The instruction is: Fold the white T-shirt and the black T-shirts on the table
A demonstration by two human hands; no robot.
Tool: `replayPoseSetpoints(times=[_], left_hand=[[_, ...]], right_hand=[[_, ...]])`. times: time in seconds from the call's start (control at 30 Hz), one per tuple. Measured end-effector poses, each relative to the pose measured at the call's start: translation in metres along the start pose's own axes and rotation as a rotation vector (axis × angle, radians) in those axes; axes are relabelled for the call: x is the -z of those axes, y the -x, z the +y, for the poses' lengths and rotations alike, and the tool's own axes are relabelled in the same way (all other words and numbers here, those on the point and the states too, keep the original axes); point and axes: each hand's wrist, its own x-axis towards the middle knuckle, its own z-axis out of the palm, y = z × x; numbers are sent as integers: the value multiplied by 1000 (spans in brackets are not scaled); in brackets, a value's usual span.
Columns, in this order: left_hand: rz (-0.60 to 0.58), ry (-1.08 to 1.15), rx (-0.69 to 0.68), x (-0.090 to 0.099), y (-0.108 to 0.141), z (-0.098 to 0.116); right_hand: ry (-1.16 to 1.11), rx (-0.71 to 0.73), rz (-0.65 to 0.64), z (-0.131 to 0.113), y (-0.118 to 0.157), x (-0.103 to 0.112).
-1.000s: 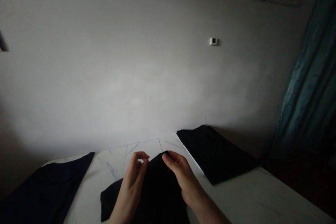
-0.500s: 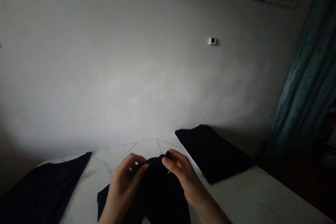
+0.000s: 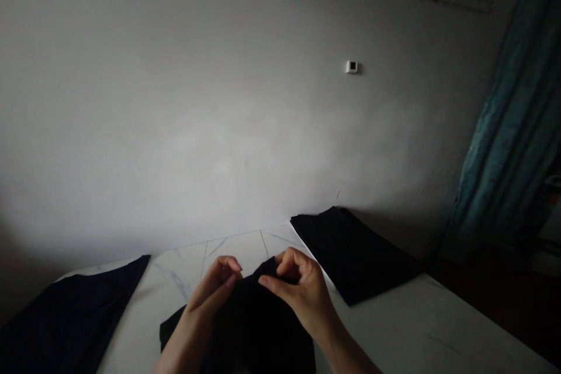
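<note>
A black garment (image 3: 258, 327) hangs bunched between my two hands over the front of the table; its exact kind is hard to make out in the dim light. My left hand (image 3: 214, 289) is closed, thumb and curled fingers pinching the cloth's upper left edge. On the other side, my right hand (image 3: 298, 286) grips the upper edge, thumb in front and fingers behind, where a corner of fabric sticks up. The lower part of the garment runs out of the frame at the bottom.
Dark navy cloth (image 3: 65, 315) lies spread at the table's left. A folded black cloth (image 3: 350, 257) rests at the back right against the wall. The white marbled tabletop (image 3: 394, 327) ends in a slanting right edge. A teal curtain (image 3: 491, 128) hangs at right.
My right thumb has slid left along the garment's edge, and the fabric corner tilts differently. My left hand's pinch has shifted slightly left. The cloth between them has spread wider.
</note>
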Motion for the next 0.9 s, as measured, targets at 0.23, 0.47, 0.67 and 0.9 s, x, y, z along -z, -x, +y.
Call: replayPoseSetpoints(times=[0.23,0.47,0.67,0.9], left_hand=[[59,-382,-201,-3,-1,2],[11,-407,-295,-3,0,6],[-51,-508,-380,4,-2,7],[-90,-663,-371,0,-3,10]], right_hand=[[-26,-9,-44,-2,1,-1],[111,79,-113,-2,3,6],[97,-90,-392,1,2,8],[154,-59,-297,2,5,2]])
